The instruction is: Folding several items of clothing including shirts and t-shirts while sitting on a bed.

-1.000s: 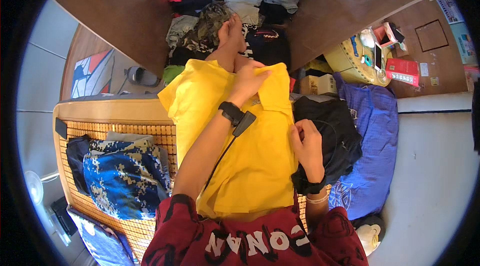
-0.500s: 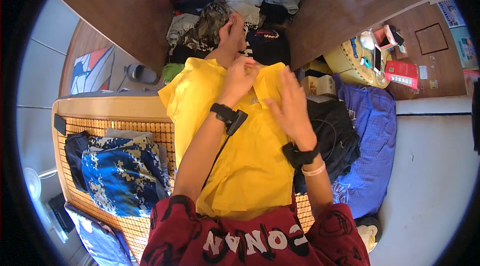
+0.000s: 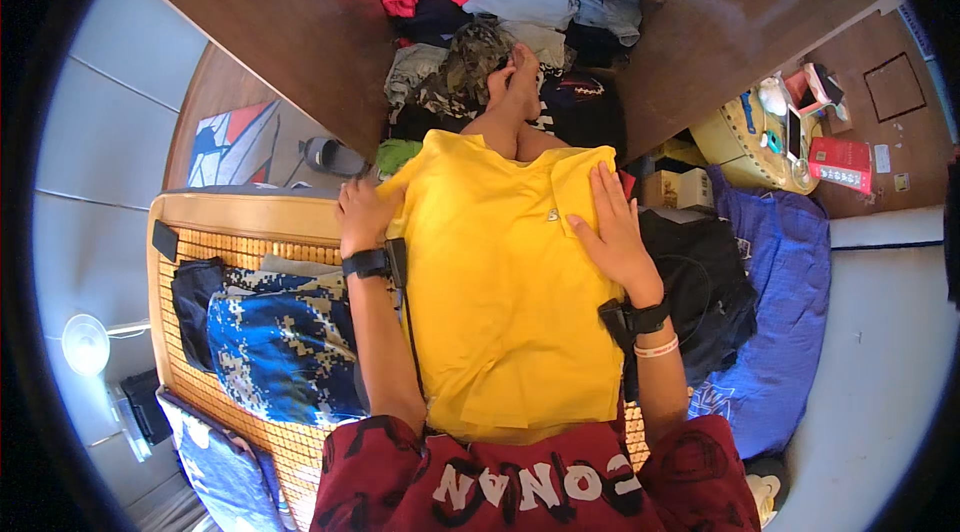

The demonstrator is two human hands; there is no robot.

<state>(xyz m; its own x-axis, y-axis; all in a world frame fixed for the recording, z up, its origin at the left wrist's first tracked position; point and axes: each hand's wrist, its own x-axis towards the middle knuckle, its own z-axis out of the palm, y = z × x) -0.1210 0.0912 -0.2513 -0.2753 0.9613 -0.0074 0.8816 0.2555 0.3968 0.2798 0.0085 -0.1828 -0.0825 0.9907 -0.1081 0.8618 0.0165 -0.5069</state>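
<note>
A yellow T-shirt [image 3: 510, 272] lies spread over my lap and legs, its neck end away from me. One of its sides is folded inward near my right hand [image 3: 612, 237], which rests flat on that fold with fingers stretched out. At the opposite edge, my left hand [image 3: 366, 217] is closed on the shirt's sleeve, its fingers bent. Both wrists wear black straps with small black devices. My legs stretch out from under the shirt toward a pile of clothes.
Ahead, an open wardrobe holds piled clothes [image 3: 440, 77]. Folded blue camouflage clothing [image 3: 285, 347] lies on the woven mat [image 3: 185, 327] to the left. Black clothing [image 3: 695, 282] and a purple-blue cloth [image 3: 780, 302] are at the right, near a yellow stool [image 3: 735, 147].
My left hand has moved left from the shirt's middle to its left sleeve. The shirt's left part is now spread flatter, and my right hand has settled on the folded side.
</note>
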